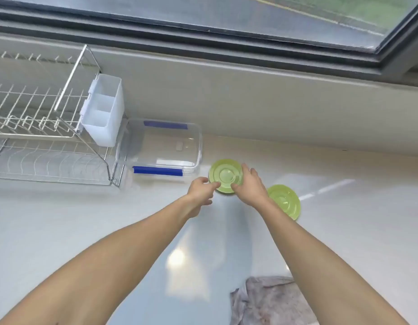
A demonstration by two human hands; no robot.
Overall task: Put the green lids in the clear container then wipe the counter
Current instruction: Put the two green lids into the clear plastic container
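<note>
A round green lid point(225, 174) is held between both hands just right of the clear container point(196, 146). My left hand point(200, 191) pinches its near-left rim. My right hand point(250, 184) grips its right side. A second green lid point(285, 202) lies flat on the white counter point(86, 219), partly hidden behind my right wrist. The clear container has blue clips and stands with its lid on at the back of the counter.
A wire dish rack point(39, 127) with a white cutlery holder point(104, 113) stands at the left, touching the container. A grey crumpled cloth point(266, 301) lies at the near edge. A window sill and wall run behind.
</note>
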